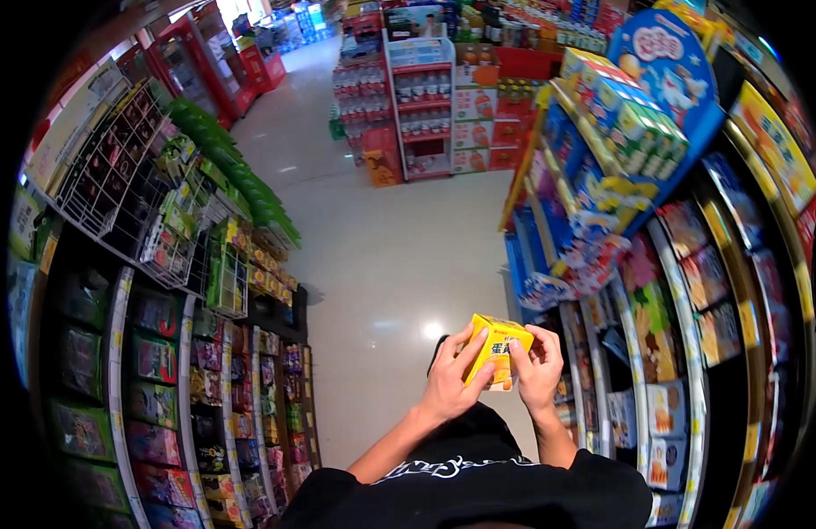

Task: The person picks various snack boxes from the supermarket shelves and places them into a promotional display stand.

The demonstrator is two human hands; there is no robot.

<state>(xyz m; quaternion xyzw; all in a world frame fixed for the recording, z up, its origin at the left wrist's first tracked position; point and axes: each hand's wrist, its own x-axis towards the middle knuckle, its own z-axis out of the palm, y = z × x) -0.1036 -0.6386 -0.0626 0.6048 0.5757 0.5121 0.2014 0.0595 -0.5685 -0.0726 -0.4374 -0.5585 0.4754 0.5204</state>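
Observation:
A small yellow box (489,346) with dark printed characters on its front is held up in front of my chest. My left hand (455,375) grips its left side, with the thumb across the front. On the right side, my right hand (538,360) has its fingers and thumb on the box too. The box stands slightly tilted between both hands, and its lower part is partly covered by my fingers.
Shelves of packaged snacks (152,401) line the left, with wire racks (117,167) above. Shelves (668,414) and a blue display stand (681,79) holding boxes are on the right. A drinks shelf (423,115) stands ahead on the tiled floor (390,238).

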